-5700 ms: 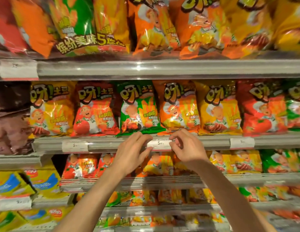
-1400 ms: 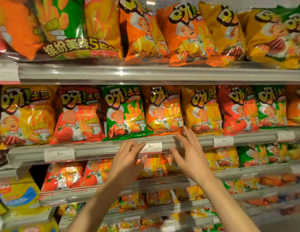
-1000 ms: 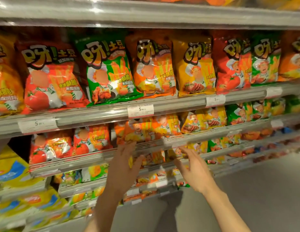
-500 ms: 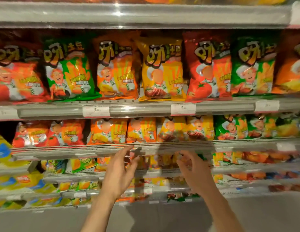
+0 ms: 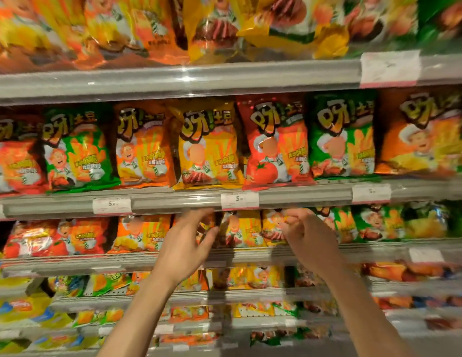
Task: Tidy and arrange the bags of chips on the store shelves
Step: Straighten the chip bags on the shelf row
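Below the shelf rail [image 5: 173,202] with its price tags, both forearms reach up and forward. The left hand [image 5: 184,244] spreads loosely open, empty, before small orange bags [image 5: 143,234]. The right hand [image 5: 306,234] curls its fingers, whether gripping is unclear, at small yellow chip bags [image 5: 244,229] standing upright.

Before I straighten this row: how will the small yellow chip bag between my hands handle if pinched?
The small yellow chip bag looks puffed, so probably light and squashy. Its glossy film may slip. Standing upright among neighbours, it could tip.
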Demonstrator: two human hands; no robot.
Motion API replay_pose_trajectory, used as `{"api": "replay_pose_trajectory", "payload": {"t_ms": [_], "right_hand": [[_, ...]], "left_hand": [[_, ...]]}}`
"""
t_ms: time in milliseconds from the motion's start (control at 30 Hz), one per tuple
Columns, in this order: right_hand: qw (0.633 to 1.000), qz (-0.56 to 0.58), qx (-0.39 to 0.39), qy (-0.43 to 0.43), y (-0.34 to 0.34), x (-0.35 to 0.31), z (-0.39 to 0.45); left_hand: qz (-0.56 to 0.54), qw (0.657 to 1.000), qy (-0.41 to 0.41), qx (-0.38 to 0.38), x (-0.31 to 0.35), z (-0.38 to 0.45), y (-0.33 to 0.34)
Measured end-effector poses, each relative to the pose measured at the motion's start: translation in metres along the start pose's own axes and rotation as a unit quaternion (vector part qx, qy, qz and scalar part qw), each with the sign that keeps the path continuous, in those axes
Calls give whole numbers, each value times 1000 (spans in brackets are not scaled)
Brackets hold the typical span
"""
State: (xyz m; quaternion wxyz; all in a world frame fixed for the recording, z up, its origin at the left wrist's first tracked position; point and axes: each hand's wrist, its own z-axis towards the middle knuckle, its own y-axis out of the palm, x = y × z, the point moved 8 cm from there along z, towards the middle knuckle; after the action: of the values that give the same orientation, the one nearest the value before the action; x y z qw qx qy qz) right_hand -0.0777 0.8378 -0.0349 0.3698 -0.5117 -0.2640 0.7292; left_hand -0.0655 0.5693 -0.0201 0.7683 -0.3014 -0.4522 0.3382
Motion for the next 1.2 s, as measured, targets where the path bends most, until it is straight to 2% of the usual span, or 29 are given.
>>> {"api": "replay_pose_trajectory", "payload": {"t_ms": [33,100,167,267,533,700,833,900,967,1067,1200], "right_hand": [[1000,5,20,-14,-5,-10,7],[993,-6,69,-97,-10,-38,20],[989,-22,54,-134,-3,-59,34],[991,-37,1,-125,13,-73,53],[988,5,65,-138,15,-70,55],[995,20,20,-93,15,-66,58],[985,152,58,-55,-12,-73,64],[980,178,75,-53,-28,-88,73],[983,160,58,-67,-36,-110,88],[989,133,-7,-70,-31,-137,115],[989,45,-83,-109,-13,-163,148]], "left_hand": [[15,1000,18,6,5,10,-4],[39,998,46,19,12,29,-8],[59,996,70,24,15,44,-6],[80,992,99,22,12,59,3],[22,985,149,78,4,60,3],[-12,987,139,85,2,60,2],[-30,989,119,83,-2,62,0],[-28,990,113,83,-2,62,0],[-31,990,112,79,-2,62,0],[-31,991,109,75,-2,62,-1],[-29,992,104,63,-2,62,0]]}}
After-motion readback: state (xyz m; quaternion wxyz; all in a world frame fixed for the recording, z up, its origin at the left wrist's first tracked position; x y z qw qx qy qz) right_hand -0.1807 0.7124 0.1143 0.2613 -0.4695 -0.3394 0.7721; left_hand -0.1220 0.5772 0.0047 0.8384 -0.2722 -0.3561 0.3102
